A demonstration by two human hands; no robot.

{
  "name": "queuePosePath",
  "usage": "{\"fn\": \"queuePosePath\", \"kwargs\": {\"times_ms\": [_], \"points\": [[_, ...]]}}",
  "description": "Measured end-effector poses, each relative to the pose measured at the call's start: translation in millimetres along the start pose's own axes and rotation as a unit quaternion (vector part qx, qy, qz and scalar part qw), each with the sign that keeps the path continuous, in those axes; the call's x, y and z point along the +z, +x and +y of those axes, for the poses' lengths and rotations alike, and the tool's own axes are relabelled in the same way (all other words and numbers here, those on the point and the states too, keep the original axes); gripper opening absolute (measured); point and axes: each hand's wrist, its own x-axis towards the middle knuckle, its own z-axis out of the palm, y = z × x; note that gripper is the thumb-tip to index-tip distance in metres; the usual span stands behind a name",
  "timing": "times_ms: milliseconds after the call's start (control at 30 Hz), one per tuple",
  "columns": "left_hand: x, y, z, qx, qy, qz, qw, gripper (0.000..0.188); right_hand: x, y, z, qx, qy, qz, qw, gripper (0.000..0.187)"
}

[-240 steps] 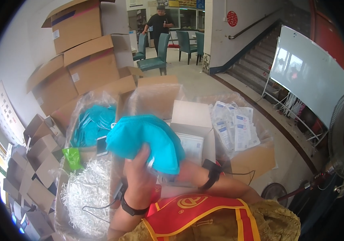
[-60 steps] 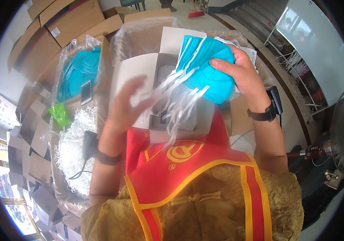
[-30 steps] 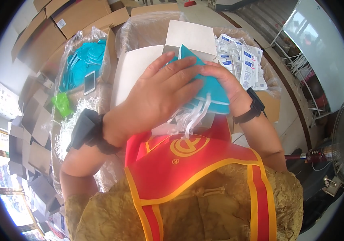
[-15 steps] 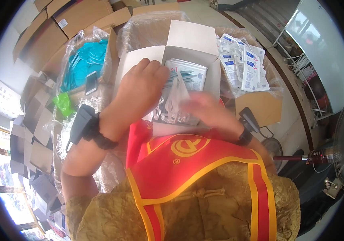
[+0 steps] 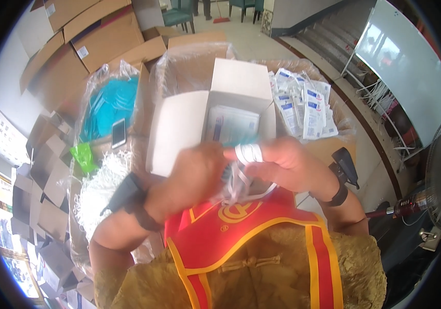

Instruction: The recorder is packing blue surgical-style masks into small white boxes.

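Note:
My left hand (image 5: 195, 172) is closed in front of the open white box, its fingers blurred; what it pinches cannot be made out. My right hand (image 5: 290, 162) meets it from the right, with a white strap (image 5: 249, 154) looped round its fingers. Below both hands hangs a blurred bunch of thin white straps (image 5: 238, 185), over the red apron (image 5: 261, 234). In the white box (image 5: 176, 126) lies a stack of flat white printed packets (image 5: 233, 123). A teal patch (image 5: 242, 140) shows blurred between the packets and my hands.
Left stands a plastic-lined carton of teal flat pieces (image 5: 109, 108), with a phone (image 5: 119, 134), a green plastic bag (image 5: 83, 157) and a heap of white straps (image 5: 99, 188) nearer me. White sachets (image 5: 303, 105) fill a lined carton at right; a fan (image 5: 439, 180) stands at the far right.
Both hands have come out of the box toward my body and nearer each other. The straps moved with them, and one is now looped round my right fingers. The view tilted up.

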Motion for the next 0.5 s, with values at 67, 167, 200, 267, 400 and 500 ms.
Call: {"fn": "queuePosePath", "kwargs": {"times_ms": [67, 167, 200, 267, 400, 500], "points": [[-7, 2, 8, -0.01, -0.004, 0.0, 1.0, 0.024, -12, 7, -15, -0.04, -0.244, -0.029, 0.969, 0.02], [-33, -5, 10, 0.017, 0.022, -0.048, 0.998, 0.022, -17, 6, -24, -0.102, -0.49, -0.072, 0.863, 0.018], [-42, -10, 10, 0.046, 0.035, -0.097, 0.994, 0.019, -15, 1, -28, -0.092, -0.477, -0.154, 0.86, 0.018], [-51, -25, 15, 0.115, 0.006, -0.12, 0.986, 0.026, -13, -10, -42, -0.091, -0.42, -0.263, 0.864, 0.019], [-95, -36, 45, 0.214, -0.043, -0.153, 0.964, 0.015, -22, -30, -80, -0.054, -0.233, -0.297, 0.924, 0.028], [-105, -38, 47, 0.228, -0.049, -0.191, 0.953, 0.012, -29, -35, -84, 0.0, -0.19, -0.326, 0.926, 0.031]]}}
